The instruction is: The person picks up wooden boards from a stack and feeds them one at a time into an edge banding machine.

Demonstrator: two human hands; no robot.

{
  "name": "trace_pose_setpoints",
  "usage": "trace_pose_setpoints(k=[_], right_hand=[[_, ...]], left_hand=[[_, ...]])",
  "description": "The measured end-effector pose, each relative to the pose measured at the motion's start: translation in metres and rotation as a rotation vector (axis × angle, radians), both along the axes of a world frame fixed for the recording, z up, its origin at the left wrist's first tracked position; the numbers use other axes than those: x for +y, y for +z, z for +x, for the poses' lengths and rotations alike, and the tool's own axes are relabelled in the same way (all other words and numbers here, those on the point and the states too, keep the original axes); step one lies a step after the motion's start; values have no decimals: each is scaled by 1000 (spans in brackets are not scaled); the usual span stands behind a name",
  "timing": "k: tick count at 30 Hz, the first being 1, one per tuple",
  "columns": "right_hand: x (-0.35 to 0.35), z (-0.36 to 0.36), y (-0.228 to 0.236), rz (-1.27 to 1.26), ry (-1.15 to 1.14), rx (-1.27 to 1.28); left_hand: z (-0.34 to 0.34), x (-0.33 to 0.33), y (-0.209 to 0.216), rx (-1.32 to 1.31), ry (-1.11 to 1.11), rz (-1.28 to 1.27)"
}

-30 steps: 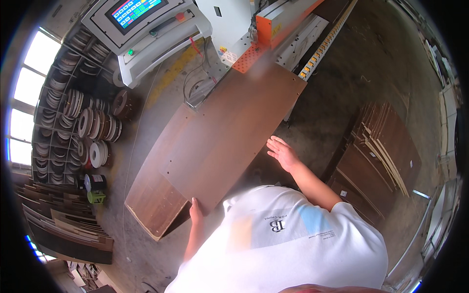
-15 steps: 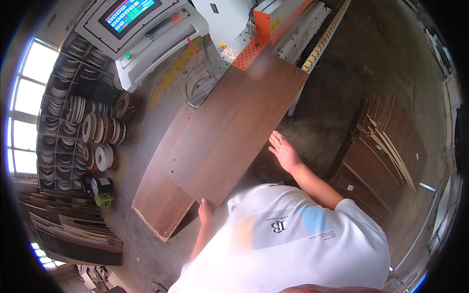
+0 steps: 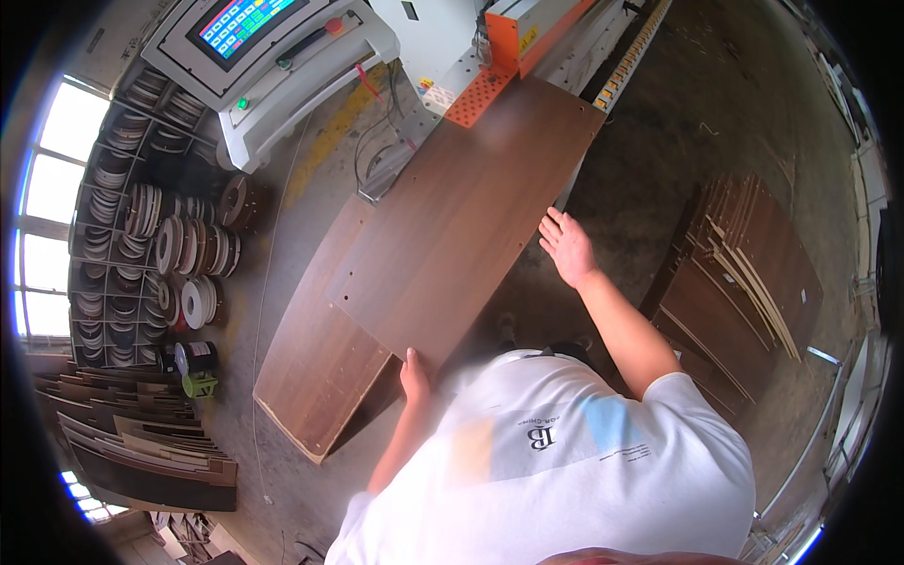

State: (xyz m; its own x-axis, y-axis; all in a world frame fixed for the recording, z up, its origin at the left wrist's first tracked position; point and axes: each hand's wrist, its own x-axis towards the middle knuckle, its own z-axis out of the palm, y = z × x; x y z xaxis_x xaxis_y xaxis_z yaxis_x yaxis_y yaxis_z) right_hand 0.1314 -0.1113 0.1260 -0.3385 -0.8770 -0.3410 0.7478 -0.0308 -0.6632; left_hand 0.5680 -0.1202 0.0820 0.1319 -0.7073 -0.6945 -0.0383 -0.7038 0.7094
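Observation:
A long brown wood-grain board (image 3: 461, 217) with small dark holes lies slantwise in front of me, its far end at the machine's orange perforated plate (image 3: 480, 94). My left hand (image 3: 414, 379) grips its near end, thumb at the top edge; the other fingers are hidden. Along the right long edge, my right hand (image 3: 569, 250) is open, fingers stretched out and fingertips at or very near the edge. Whether they press on it I cannot tell. Below and to the left, another brown board (image 3: 315, 377) lies partly covered by the first.
A grey control console (image 3: 320, 66) with a lit screen stands at the far left. A roller track (image 3: 631, 61) runs off at the far right. Stacked brown panels (image 3: 716, 311) lie to the right. Racks of edge-banding rolls (image 3: 198, 250) and leaning boards (image 3: 141, 452) line the left.
The upper board has slid away from me and to the right, further along the machine. Both my hands have moved the same way with it. The lower board has stayed in place.

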Motion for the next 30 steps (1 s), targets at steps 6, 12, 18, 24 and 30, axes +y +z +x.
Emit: trace_pose_setpoints(k=[6,12,18,24,30], right_hand=[[-13,-26,4,19,-110,76],[33,-22,-21,110,-73,210],[216,10,-114,632,125,452],[424,89,-196,823,-19,-138],[456,126,-124,853,-174,-186]], left_hand=[[-41,-19,16,100,-157,82],[-85,-29,27,215,-202,29],[-127,-24,26,140,-323,-134],[-135,16,-11,90,-754,-129],[-212,46,-71,26,-1886,-578]])
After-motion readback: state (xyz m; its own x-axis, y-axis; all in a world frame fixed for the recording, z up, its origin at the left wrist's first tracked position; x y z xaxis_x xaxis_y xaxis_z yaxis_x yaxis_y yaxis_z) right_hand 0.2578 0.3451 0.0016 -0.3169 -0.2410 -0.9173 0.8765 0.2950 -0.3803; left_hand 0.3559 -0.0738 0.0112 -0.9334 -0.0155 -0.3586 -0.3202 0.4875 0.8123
